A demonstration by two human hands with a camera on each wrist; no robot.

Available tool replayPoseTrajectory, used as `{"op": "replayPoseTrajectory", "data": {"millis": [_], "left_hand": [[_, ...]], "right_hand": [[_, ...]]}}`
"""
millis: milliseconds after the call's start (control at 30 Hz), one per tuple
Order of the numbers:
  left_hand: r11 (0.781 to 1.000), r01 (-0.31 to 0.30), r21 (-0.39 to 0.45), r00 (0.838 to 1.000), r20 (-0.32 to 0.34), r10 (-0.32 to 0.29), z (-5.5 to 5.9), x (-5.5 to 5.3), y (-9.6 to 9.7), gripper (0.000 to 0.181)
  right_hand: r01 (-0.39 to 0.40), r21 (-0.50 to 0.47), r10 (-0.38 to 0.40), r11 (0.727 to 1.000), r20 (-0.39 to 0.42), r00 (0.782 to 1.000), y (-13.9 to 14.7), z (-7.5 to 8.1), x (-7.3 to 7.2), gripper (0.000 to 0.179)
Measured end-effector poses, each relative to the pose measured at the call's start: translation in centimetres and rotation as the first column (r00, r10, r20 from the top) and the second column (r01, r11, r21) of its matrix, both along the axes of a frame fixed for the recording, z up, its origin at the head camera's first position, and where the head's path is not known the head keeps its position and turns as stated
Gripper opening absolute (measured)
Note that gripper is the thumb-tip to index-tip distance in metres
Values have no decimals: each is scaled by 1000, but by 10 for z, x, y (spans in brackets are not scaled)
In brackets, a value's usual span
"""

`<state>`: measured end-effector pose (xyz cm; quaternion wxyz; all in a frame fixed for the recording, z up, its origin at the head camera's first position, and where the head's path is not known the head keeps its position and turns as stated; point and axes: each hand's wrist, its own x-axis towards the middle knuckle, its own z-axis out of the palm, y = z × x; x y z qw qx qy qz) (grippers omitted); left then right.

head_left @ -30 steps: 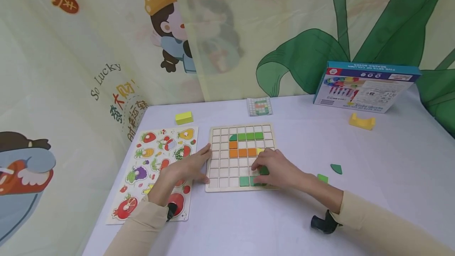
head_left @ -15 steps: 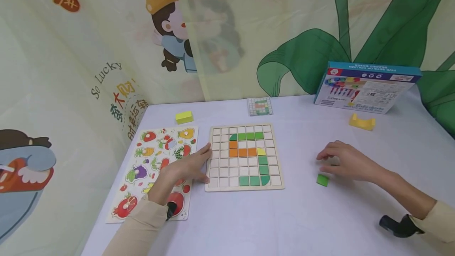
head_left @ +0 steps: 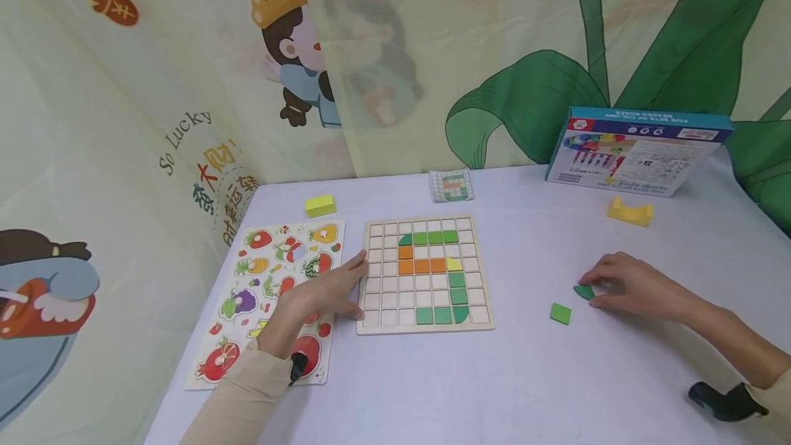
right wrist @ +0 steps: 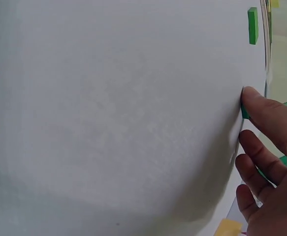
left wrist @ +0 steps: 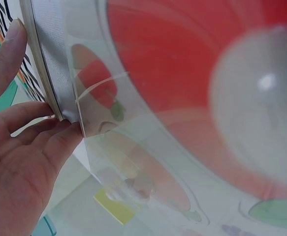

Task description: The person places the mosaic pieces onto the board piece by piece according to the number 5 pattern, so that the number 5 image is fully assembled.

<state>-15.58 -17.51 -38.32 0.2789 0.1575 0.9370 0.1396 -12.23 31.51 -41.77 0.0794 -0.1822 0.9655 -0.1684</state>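
Observation:
A square wooden grid board (head_left: 378,295) lies on the table in the head view. Orange, green and yellow tiles form a figure on it. My left hand (head_left: 323,295) rests against the board's left side, its thumb and fingers spread along that edge. Right of the board, my right hand (head_left: 643,287) pinches a dark green rounded-corner tile (head_left: 583,292) at table level. In the right wrist view the thumb covers most of this tile (right wrist: 245,113). A light green square tile (head_left: 560,314) lies nearby, apart from the hand.
A fruit knob puzzle (head_left: 247,325) sits left of the board, partly under the left forearm. Behind the board lie a small pattern card (head_left: 452,186) and a yellow block (head_left: 320,205). A yellow cradle-shaped piece (head_left: 629,212) and a box (head_left: 639,153) stand at the back right.
My right hand has left the board's lower right part, moved right past the square tile, and taken hold of the dark green rounded tile. The left hand has stayed in place.

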Motion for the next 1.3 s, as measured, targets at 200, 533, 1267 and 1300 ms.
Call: {"op": "replayPoseTrajectory", "data": {"millis": [200,533,1267,1300], "left_hand": [[1000,5,3,1000,-2,-5,0,0,-1,94],[1000,-10,2,1000,0,10,1,0,-2,94],[1000,3,10,1000,-1,-3,0,0,-2,94],[1000,1,8,1000,-1,-1,0,0,-2,95]], "right_hand": [[21,-23,-21,1000,6,1000,-3,1,-1,32],[-50,-88,45,995,-56,997,-47,19,-16,28],[-395,-101,380,913,-141,914,-245,11,-4,22],[-389,-91,375,917,-137,917,-248,10,-3,22]]}}
